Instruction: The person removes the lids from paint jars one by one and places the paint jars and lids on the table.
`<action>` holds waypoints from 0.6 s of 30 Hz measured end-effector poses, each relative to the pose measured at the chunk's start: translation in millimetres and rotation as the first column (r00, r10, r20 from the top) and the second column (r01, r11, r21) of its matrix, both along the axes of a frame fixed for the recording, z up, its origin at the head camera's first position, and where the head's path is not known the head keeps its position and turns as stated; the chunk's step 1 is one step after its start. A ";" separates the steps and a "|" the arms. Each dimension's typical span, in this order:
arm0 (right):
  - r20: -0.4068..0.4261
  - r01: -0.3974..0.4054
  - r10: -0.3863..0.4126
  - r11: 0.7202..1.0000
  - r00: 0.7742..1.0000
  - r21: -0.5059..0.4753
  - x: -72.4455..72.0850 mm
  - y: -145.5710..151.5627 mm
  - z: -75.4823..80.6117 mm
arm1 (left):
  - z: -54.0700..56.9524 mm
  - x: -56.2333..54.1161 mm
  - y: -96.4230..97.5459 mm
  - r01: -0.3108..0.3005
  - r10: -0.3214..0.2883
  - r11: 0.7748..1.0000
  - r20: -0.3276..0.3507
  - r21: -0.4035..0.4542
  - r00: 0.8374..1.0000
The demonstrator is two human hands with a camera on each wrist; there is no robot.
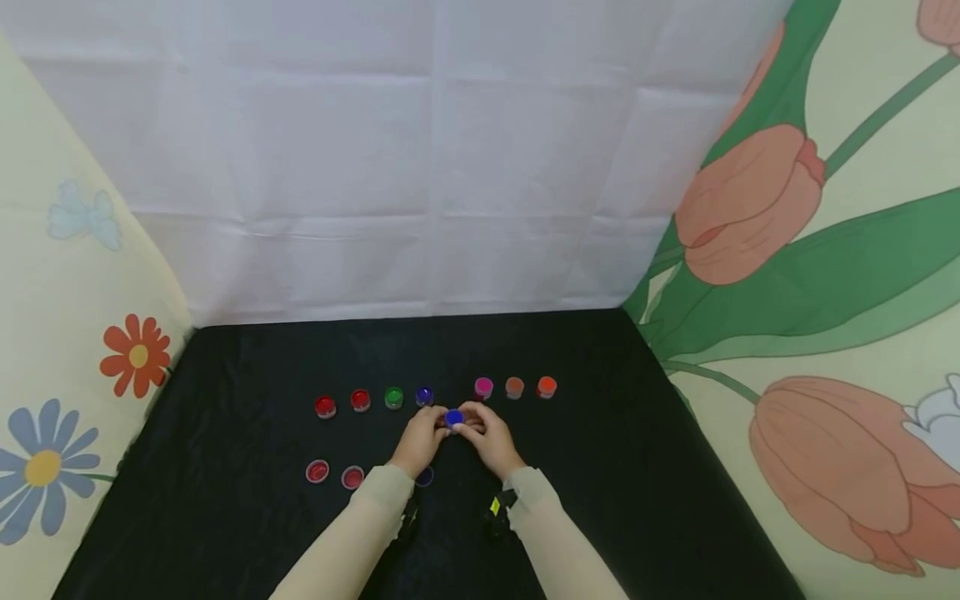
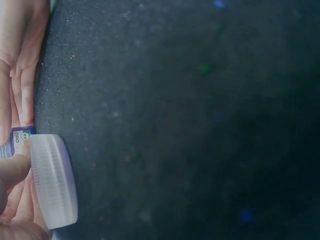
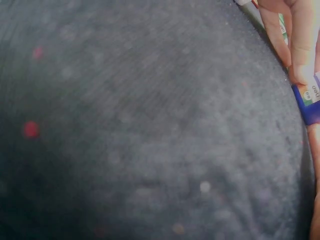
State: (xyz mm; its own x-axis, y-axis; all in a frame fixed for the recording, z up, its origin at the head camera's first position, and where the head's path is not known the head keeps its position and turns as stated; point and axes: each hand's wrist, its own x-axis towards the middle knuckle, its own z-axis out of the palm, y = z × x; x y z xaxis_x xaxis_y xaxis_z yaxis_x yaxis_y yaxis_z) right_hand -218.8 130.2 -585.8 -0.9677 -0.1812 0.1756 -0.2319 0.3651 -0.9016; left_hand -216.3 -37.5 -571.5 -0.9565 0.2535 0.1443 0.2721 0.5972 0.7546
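Both hands meet at a small blue paint jar (image 1: 453,417) in the middle of the head view. My left hand (image 1: 417,442) pinches it from the left, and my right hand (image 1: 489,439) grips the other side with thumb and fingers. The jar (image 2: 19,136) shows a blue and white label in the left wrist view, partly covered by fingers. It also appears at the right edge of the right wrist view, fingertips right at its blue band (image 3: 305,107). A whitish ribbed lid (image 2: 54,181) stands out close to the left wrist camera.
Behind the hands is a row of small jars: two red (image 1: 325,407), a green (image 1: 393,397), a blue (image 1: 424,396), a pink (image 1: 483,387), a brownish (image 1: 514,387) and an orange (image 1: 547,387). Red lids (image 1: 317,471) and a dark blue lid (image 1: 424,477) lie nearer on the black cloth (image 1: 637,500).
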 end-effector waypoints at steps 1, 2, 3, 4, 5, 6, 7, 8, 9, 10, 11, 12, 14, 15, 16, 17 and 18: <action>0.003 0.000 0.000 1.000 1.000 0.001 -0.1 -0.1 0.4 | 0.2 0.1 0.1 -0.002 0.002 1.000 0.004 0.002 1.000; 0.003 -0.001 0.001 1.000 1.000 0.003 -0.3 0.2 0.4 | 0.4 0.3 0.3 -0.002 0.002 1.000 0.008 0.004 1.000; 0.001 -0.003 0.003 1.000 1.000 0.006 -0.3 0.5 0.5 | 0.4 0.2 0.6 -0.002 0.002 1.000 0.010 0.004 1.000; -0.001 -0.006 0.006 1.000 1.000 0.008 -0.1 0.8 0.5 | 0.2 0.1 0.8 0.000 0.000 1.000 0.010 0.001 1.000; 0.000 -0.006 0.006 1.000 1.000 0.014 -0.1 1.0 0.2 | 0.0 0.0 1.2 -0.001 0.001 1.000 0.014 0.001 1.000; 0.001 -0.008 0.008 1.000 1.000 0.019 0.0 1.3 0.0 | -0.5 -0.2 1.4 0.000 0.000 1.000 0.016 -0.001 1.000; 0.001 -0.011 0.011 1.000 1.000 0.023 0.2 1.6 -0.2 | -0.9 -0.4 1.7 0.000 0.000 1.000 0.019 -0.003 1.000; 0.002 -0.014 0.014 1.000 1.000 0.024 0.3 1.9 -0.4 | -1.3 -0.5 1.8 0.001 -0.001 1.000 0.016 -0.007 1.000; 0.003 -0.019 0.018 1.000 1.000 0.025 0.5 2.0 -0.6 | -1.5 -0.7 1.9 0.001 -0.001 1.000 0.014 -0.009 1.000; 0.005 -0.022 0.022 0.999 1.000 0.026 0.6 2.2 -0.8 | -1.6 -0.7 1.8 0.001 -0.001 1.000 0.011 -0.010 1.000; 0.006 -0.025 0.025 0.999 1.000 0.027 0.5 2.4 -1.0 | -1.2 -0.8 1.5 0.003 -0.003 1.000 0.004 -0.014 1.000; 0.004 -0.030 0.030 0.999 1.000 0.025 0.7 2.5 -1.0 | -0.9 -0.8 1.3 0.003 -0.003 1.000 0.002 -0.013 1.000; -0.007 -0.039 0.039 0.999 0.999 0.021 0.5 3.3 -1.7 | 0.0 -0.6 0.9 0.005 -0.005 1.000 -0.001 -0.013 1.000; -0.009 -0.039 0.040 0.999 0.999 0.020 0.2 3.6 -2.2 | 0.1 -0.6 0.7 0.007 -0.007 1.000 -0.001 -0.013 1.000; -0.006 -0.038 0.038 0.999 0.999 0.019 0.0 3.9 -2.5 | 0.1 -0.6 0.5 0.009 -0.009 1.000 -0.003 -0.015 1.000; -0.002 -0.038 0.038 0.999 0.999 0.014 -0.2 4.2 -2.6 | -0.1 -0.6 0.3 0.012 -0.012 1.000 -0.003 -0.020 1.000; 0.003 -0.038 0.038 0.999 0.999 0.010 -0.5 4.4 -2.8 | -0.7 -0.6 0.3 0.012 -0.012 1.000 0.003 -0.017 1.000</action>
State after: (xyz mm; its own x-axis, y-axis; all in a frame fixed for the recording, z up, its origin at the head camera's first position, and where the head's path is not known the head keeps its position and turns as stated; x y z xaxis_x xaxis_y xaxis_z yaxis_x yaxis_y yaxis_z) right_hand -219.3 134.5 -588.6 -0.9605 -0.2195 0.1711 -0.2434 0.3648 -0.8987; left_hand -216.8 -37.2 -572.2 -0.9539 0.2670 0.1372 0.2771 0.6070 0.7448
